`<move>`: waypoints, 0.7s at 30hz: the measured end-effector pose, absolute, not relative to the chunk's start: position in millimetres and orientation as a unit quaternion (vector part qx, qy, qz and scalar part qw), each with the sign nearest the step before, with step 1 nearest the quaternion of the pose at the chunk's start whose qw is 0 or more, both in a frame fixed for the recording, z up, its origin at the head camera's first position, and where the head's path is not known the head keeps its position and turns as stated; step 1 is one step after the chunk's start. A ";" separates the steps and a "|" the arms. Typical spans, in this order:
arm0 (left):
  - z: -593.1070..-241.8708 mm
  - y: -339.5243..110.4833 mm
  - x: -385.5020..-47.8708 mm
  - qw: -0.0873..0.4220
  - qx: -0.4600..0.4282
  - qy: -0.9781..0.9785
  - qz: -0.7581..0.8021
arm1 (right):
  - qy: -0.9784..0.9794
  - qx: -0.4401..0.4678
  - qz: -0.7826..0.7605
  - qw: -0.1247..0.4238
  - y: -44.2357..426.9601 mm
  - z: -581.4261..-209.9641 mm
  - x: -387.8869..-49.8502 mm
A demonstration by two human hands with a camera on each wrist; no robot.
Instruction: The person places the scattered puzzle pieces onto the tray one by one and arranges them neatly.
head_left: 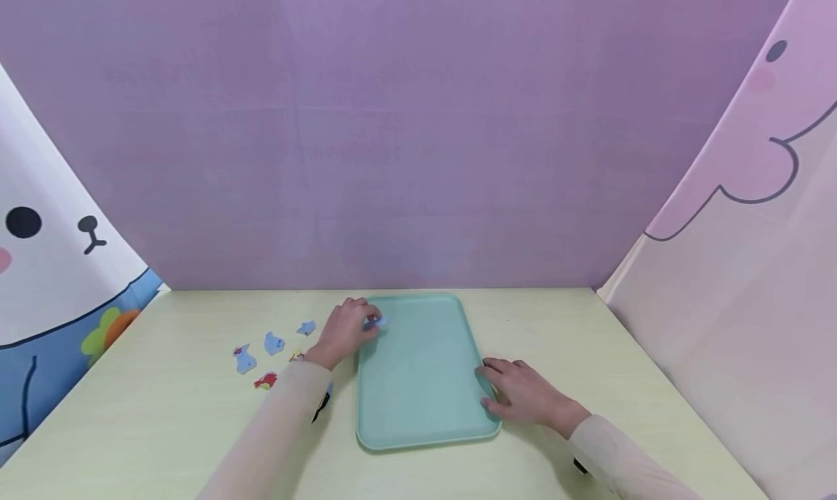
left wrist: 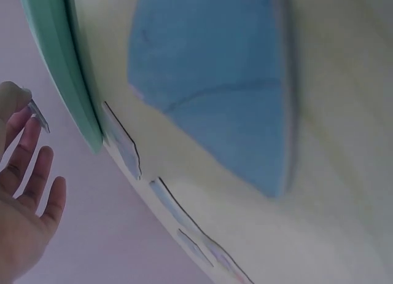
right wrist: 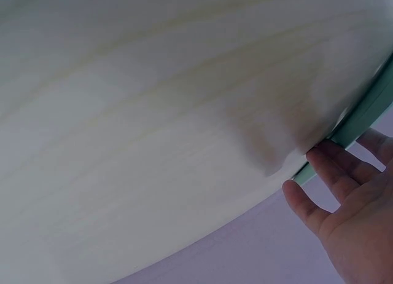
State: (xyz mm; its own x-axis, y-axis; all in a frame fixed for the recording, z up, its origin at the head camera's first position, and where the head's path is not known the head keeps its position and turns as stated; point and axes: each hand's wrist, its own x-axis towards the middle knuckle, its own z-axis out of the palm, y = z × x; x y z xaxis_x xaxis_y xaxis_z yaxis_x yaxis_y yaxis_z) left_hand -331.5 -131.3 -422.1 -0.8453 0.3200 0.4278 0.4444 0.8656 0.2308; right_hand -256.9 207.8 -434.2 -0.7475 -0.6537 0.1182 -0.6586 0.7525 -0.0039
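Note:
My left hand (head_left: 343, 331) pinches a small flat blue cutout piece (head_left: 375, 323) between thumb and fingertips, over the upper left edge of the green tray (head_left: 425, 373). The left wrist view shows that thin piece (left wrist: 40, 116) edge-on, with the other fingers spread apart. My right hand (head_left: 523, 392) rests at the tray's right edge, its loosely extended fingers touching the rim. In the right wrist view the fingertips (right wrist: 316, 158) meet the green rim (right wrist: 368, 106). No cutout lies on the visible part of the tray.
Left of the tray lie several flat cutouts: a blue one with red (head_left: 245, 359), a blue one (head_left: 274, 343), a smaller blue one (head_left: 306, 328) and a red one (head_left: 266, 381). Others are partly hidden by the left arm. A purple backdrop (head_left: 425, 136) stands behind the table.

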 end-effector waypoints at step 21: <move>-425.4 -122.4 -350.5 0.183 -0.156 -0.955 -0.176 | -0.938 0.341 0.028 0.046 211.0 -432.8 -254.8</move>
State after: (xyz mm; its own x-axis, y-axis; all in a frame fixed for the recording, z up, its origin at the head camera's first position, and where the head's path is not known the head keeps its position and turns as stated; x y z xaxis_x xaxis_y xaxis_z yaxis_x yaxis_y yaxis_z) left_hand -350.5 -122.4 -425.4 -0.8843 0.2343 0.4039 0.3627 0.8894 0.2783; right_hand -254.8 211.0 -432.8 -0.7629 -0.6380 0.1048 -0.6431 0.7655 -0.0208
